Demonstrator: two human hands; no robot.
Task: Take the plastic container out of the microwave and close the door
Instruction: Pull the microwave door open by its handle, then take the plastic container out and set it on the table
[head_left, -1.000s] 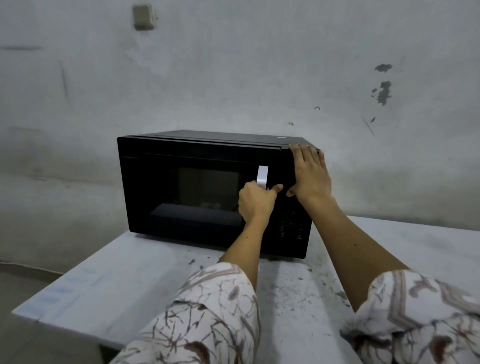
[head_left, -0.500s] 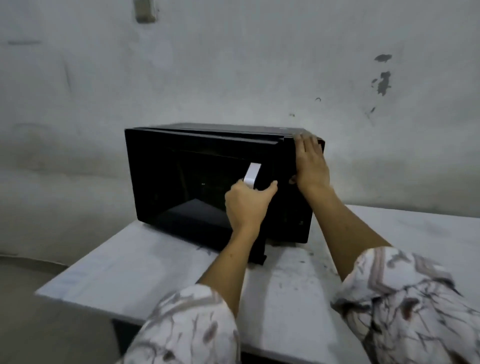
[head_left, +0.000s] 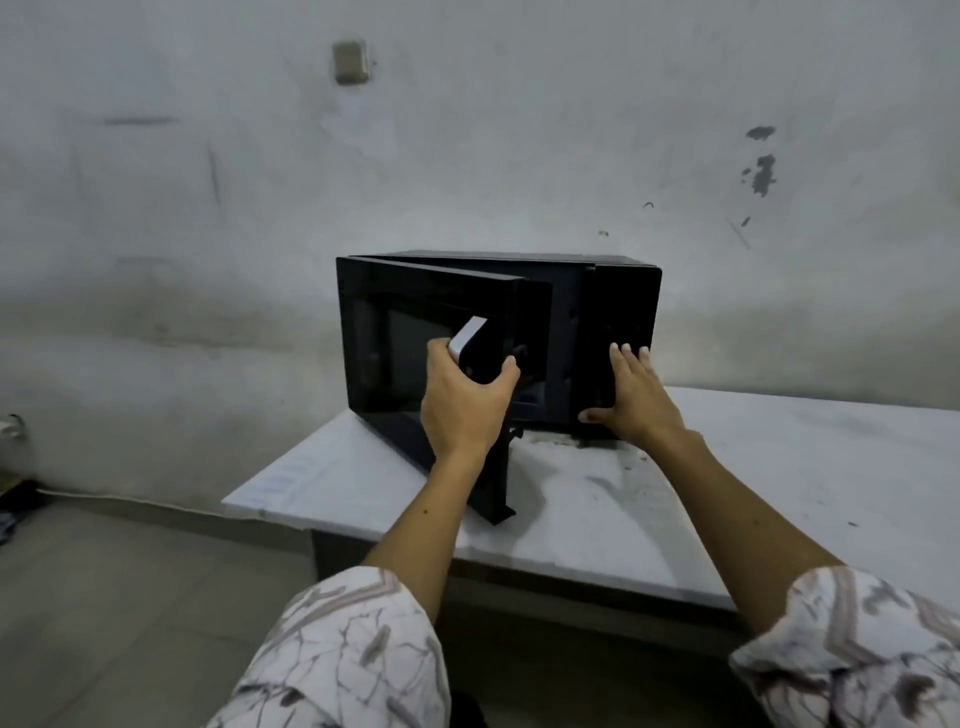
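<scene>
A black microwave (head_left: 626, 291) stands on a white table (head_left: 779, 467) against the wall. Its door (head_left: 384, 364) is swung partly open toward me, hinged on the left. My left hand (head_left: 462, 405) grips the door's white handle (head_left: 467, 338). My right hand (head_left: 631, 397) lies flat with fingers spread on the control panel at the microwave's right front. The cavity behind the door is dark, and the plastic container is not visible.
The table's left front corner (head_left: 234, 501) ends close to the open door, with tiled floor (head_left: 130, 597) beyond it. A stained wall (head_left: 519, 156) stands directly behind the microwave. The table surface extends to the right of the oven.
My left hand has pulled the door from shut to partly open. My right hand has slid from the microwave's top right corner down to the lower control panel. The camera has moved back.
</scene>
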